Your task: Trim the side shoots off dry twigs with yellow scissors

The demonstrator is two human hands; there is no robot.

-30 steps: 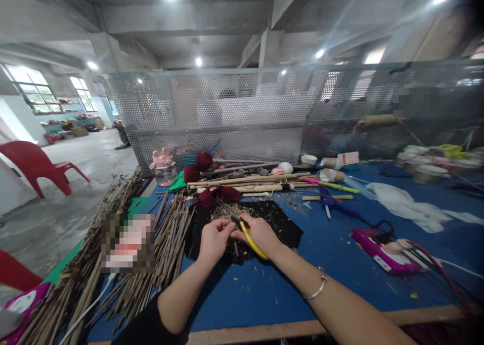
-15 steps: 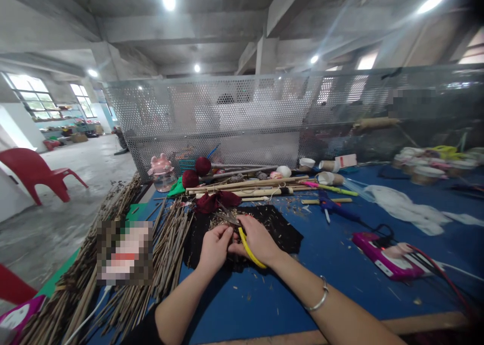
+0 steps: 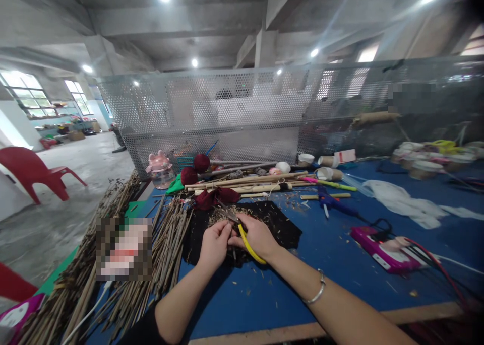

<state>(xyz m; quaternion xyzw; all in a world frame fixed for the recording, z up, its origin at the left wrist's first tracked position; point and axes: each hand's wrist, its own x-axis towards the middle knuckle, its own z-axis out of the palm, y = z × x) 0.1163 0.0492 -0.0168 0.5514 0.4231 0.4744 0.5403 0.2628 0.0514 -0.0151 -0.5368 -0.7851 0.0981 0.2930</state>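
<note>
On the near middle of the blue bench (image 3: 340, 264), both hands meet over a black cloth (image 3: 280, 224) strewn with pale clippings. The right hand (image 3: 257, 236) has its grip closed around the yellow handles of a pair of pliers (image 3: 245, 242), whose dark nose points far and left toward a small heap of cut stems. The left hand (image 3: 214, 244) sits just beside it, touching it, with fingers curled in; its fingertips pinch something thin at the pliers' nose, too small to make out. A silver bracelet (image 3: 315, 289) circles the right wrist.

Left of the cloth lies a broad spread of dry brown sticks (image 3: 166, 249), running from the near left edge toward the far side, with a white cord (image 3: 88, 309) crossing them near the corner. Just beyond the cloth is a dark red piece of fabric (image 3: 215, 196), and farther back long bamboo poles (image 3: 249, 181) lie across the bench, with two dark red balls of yarn (image 3: 194, 168) and a pink bottle (image 3: 161, 166) at their left end. To the right rest a blue glue gun (image 3: 335, 204), a pink device (image 3: 378, 249) with red and black cables, and a crumpled white plastic sheet (image 3: 401, 201). A perforated metal screen (image 3: 264, 113) stands along the far edge. A red plastic chair (image 3: 32, 168) stands on the floor at far left.
</note>
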